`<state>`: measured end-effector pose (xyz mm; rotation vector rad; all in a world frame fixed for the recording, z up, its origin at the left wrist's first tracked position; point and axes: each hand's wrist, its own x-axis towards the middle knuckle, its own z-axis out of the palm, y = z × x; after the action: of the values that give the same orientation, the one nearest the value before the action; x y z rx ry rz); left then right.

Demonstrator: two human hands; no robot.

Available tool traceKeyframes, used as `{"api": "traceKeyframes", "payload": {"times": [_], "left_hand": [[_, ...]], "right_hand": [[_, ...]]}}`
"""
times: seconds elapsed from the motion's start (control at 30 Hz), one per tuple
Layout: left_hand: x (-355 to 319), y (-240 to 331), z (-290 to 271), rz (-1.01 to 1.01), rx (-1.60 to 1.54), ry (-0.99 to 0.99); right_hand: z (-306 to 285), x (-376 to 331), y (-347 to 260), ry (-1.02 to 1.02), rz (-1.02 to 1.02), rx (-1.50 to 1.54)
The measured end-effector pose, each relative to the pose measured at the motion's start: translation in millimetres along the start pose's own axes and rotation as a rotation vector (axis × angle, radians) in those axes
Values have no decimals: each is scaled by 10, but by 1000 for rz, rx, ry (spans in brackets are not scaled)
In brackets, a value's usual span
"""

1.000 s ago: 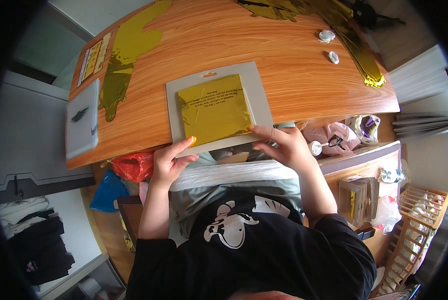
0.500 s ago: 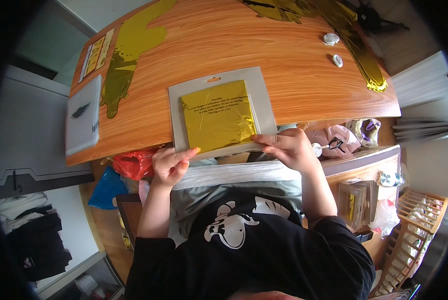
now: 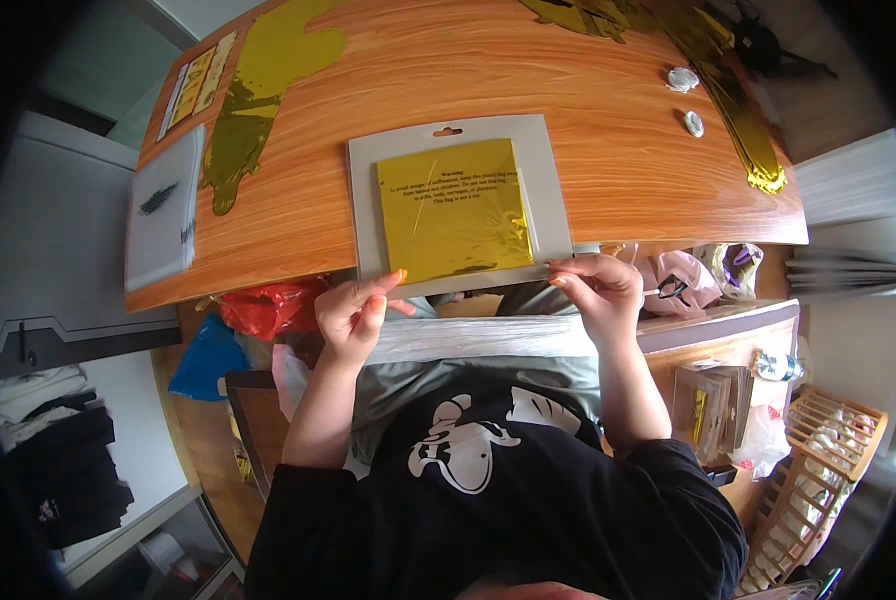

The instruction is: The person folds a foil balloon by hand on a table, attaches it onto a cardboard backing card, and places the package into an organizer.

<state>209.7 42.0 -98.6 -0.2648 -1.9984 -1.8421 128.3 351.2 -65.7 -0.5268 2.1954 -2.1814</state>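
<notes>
A grey card point(image 3: 366, 225) with a hang hole at its far edge lies in front of me, its near edge reaching past the table's edge. Folded gold foil point(image 3: 453, 235) in clear plastic with dark printing sits on the card. My left hand point(image 3: 348, 318) is closed at the card's near left corner, fingertips at the edge. At the near right corner, my right hand point(image 3: 608, 292) pinches the card between thumb and fingers. The undersides of both grips are hidden.
Gold foil balloons point(image 3: 258, 90) lie flat at the far left, more gold foil point(image 3: 733, 120) at the far right. Clear plastic sleeves point(image 3: 163, 225) rest by the left edge. Two white rolls point(image 3: 682, 80) sit at right. Below are a red bag point(image 3: 268, 310) and a wooden rack point(image 3: 818, 480).
The card with the gold foil sits slightly farther right in view and straighter. Both hands have shifted a little right with it, still at its near corners.
</notes>
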Motion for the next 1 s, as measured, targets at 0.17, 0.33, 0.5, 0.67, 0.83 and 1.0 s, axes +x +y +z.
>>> {"api": "traceKeyframes", "payload": {"times": [0.17,0.33,0.5,0.67,0.83,1.0], "left_hand": [[15,-73,8,176,149,87],[-32,-22,23,71,289,97],[-127,7,184,-98,0,205],[-99,59,358,-163,-93,355],[-66,-25,432,-125,-13,477],[-68,-99,448,-75,-62,520]], "right_hand": [[54,-54,39,88,43,67],[117,-43,-58,189,138,97],[146,5,-122,205,232,88],[190,17,-97,213,235,177],[253,-4,-70,258,220,236],[306,-30,-54,292,147,244]]}}
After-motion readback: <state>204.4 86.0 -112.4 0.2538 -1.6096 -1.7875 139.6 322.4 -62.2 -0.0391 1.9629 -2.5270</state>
